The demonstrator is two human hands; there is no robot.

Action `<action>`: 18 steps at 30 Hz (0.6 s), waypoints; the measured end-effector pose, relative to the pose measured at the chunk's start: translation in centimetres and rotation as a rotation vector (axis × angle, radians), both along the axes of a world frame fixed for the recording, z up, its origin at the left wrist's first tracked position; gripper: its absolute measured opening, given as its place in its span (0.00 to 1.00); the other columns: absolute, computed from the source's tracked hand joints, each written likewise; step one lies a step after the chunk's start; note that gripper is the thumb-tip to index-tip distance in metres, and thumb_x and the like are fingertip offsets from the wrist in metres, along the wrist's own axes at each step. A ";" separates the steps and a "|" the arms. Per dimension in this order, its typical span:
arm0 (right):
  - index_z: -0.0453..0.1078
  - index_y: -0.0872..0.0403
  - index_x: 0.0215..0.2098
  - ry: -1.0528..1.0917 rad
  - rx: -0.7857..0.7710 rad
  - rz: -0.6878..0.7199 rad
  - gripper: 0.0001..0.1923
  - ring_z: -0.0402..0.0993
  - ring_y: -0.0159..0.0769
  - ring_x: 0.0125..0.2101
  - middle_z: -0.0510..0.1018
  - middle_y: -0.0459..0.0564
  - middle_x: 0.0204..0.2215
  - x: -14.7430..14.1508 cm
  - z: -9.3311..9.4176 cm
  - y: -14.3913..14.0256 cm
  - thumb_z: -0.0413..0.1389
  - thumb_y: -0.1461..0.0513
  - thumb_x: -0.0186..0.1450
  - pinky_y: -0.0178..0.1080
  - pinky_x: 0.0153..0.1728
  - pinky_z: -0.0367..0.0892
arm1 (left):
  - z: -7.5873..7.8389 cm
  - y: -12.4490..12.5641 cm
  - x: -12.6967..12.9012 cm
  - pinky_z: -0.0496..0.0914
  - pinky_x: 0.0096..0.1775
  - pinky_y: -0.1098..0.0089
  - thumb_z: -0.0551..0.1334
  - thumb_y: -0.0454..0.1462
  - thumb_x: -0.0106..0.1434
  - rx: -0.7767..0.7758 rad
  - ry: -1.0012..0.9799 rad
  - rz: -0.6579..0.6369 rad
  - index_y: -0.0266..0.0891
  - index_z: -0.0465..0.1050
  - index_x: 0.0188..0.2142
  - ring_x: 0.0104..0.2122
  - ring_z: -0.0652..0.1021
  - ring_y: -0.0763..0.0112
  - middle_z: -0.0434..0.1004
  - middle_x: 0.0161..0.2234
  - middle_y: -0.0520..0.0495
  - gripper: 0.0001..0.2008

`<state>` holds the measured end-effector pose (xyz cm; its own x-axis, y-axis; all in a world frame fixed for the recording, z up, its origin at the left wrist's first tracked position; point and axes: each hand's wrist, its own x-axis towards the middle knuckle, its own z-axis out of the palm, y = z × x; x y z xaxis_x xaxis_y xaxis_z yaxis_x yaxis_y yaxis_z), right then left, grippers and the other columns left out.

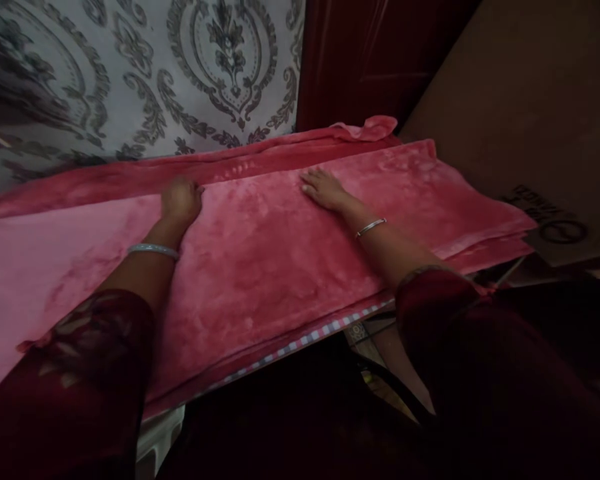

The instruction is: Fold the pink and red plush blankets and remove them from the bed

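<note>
Centre of frame: pink plush blanket (pixel 260 267), folded in layers, spread across a surface.
Left hand (pixel 180 200): fingers curled, knuckles pressing the blanket, grasping nothing visible.
Right hand (pixel 325 190): flat, fingers extended on blanket.
Right of frame: cardboard box (pixel 530 120), contents unseen.

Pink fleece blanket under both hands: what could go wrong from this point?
1. The pink fleece blanket overhangs the near edge past the checked cloth; it might slide off.
2. The left hand rests curled at the far fold and the right hand lies flat; uneven pressing could skew the layers.
3. The rumpled corner by the cardboard box may stay creased.
</note>
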<state>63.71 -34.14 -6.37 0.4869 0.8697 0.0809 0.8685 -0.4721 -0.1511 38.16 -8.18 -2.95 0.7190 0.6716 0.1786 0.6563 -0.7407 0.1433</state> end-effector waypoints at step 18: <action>0.50 0.41 0.73 0.051 0.030 0.169 0.31 0.38 0.48 0.73 0.45 0.46 0.74 -18.5 -0.5 -10.4 0.44 0.46 0.74 0.60 0.68 0.44 | -1.3 -10.0 -8.8 0.47 0.67 0.46 0.48 0.52 0.72 0.021 0.195 -0.729 0.43 0.51 0.71 0.71 0.51 0.51 0.47 0.73 0.40 0.33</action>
<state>45.22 -44.58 -6.89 0.3383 0.9370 0.0873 0.9258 -0.3147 -0.2094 29.33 -18.17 -4.23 0.9999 0.0115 0.0106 0.0109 -0.9984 0.0556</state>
